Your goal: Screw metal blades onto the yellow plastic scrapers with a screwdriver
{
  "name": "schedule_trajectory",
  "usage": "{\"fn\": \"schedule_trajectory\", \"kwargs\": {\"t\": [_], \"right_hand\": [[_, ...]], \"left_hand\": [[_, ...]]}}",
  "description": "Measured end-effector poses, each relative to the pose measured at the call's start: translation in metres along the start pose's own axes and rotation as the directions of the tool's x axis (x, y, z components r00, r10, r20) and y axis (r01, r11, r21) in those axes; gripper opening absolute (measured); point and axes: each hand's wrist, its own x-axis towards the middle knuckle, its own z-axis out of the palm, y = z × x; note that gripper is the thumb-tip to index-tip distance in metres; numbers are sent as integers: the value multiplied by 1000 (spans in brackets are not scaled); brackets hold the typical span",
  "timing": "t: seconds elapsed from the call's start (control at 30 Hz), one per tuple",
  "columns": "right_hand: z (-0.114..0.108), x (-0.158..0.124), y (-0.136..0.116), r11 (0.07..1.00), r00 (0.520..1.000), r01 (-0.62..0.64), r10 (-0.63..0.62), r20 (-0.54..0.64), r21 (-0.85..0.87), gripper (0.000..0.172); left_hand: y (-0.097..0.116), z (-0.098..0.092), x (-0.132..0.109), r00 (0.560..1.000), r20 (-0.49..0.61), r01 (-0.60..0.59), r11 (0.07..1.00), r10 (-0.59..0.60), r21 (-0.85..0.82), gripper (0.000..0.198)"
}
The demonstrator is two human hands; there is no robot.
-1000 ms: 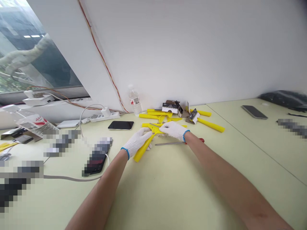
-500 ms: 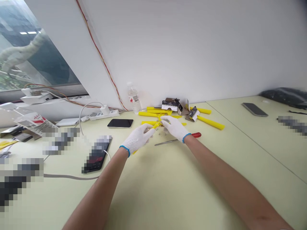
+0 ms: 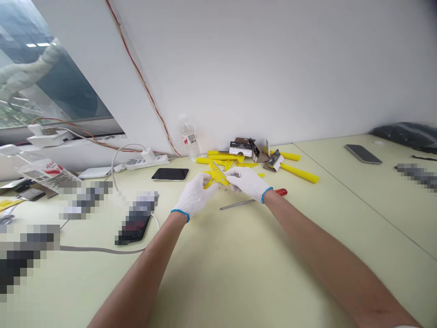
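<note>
left hand (image 3: 195,195) in a white knit glove with a blue cuff, fingers curled and pinching the near side of a yellow plastic piece (image 3: 215,175). right hand (image 3: 246,181), gloved the same way, fingertips pressed together on the other side of that piece. yellow piece gripped between both hands, over the counter (image 3: 239,273), with a thin metal strip (image 3: 219,167) angled out of its upper edge toward the right hand. just beside the right hand, a red-handled screwdriver (image 3: 252,202) lying flat on the counter. beyond both hands, yellow plastic rods (image 3: 299,173) in a loose heap with small cardboard boxes (image 3: 241,148). beyond the left hand, a black smartphone (image 3: 170,174), a white power strip (image 3: 146,160) and a clear plastic water bottle (image 3: 189,139) by the wall.
</note>
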Motion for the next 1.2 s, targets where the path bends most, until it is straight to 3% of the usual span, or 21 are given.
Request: {"fn": "schedule_trajectory", "kwargs": {"t": [0.17,0.3,0.4,0.47,0.6,0.93,1.07,1.2], "right_hand": [[6,5,9,992,993,115,-116,-14,-52,22],[9,4,5,977,983,139,-156,-94,-162,24],[13,3,1,924,928,189,-279,-247,-332,16],[18,2,2,890,893,218,-348,-287,-400,15],[31,3,9,853,867,336,-446,-223,-400,19],[43,5,32,727,737,529,-649,-187,-438,15],[40,8,35,707,731,556,-666,-149,-437,15],[36,8,34,717,756,558,-647,-101,-418,18]], "left_hand": [[11,-7,-5,988,154,30,988,-6,-152,33],[10,-6,-3,992,128,39,981,-15,-189,33],[7,-4,-1,995,97,43,980,-24,-196,35],[5,-1,0,996,77,53,977,-38,-207,35],[6,1,0,996,55,87,969,-76,-230,33],[24,2,-8,983,76,183,952,-169,-248,37],[21,2,-8,973,114,228,924,-202,-307,40],[16,3,-8,970,159,223,932,-183,-287,43]]}}
